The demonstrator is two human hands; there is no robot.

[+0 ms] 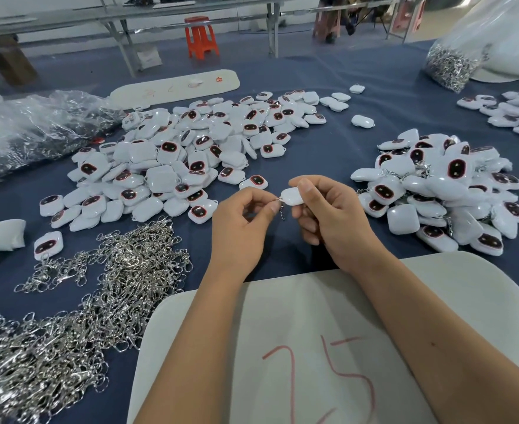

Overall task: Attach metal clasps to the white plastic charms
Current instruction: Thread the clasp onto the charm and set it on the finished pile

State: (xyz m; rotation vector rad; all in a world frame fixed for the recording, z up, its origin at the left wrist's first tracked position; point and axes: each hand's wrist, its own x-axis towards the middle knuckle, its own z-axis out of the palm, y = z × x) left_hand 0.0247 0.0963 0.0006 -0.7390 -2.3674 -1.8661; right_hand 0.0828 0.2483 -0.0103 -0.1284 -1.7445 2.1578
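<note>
My right hand [328, 218] pinches a white plastic charm [293, 195] between thumb and fingers, above the blue tablecloth. My left hand [241, 224] pinches a small metal clasp [279, 203] at the charm's left end, its chain hanging down between the hands. A large heap of loose white charms [172, 160] with dark red-rimmed faces lies at the left centre. A second heap of charms [441, 191], some showing chains, sits to the right. A big pile of silver clasps [77, 301] spreads over the lower left.
A white board [313, 347] marked with a red "25" lies under my forearms. Clear plastic bags lie at far left [22, 127] and far right [454, 65], the right one holding clasps. A smaller charm group [515, 113] sits at right, an orange stool [200, 36] beyond the table.
</note>
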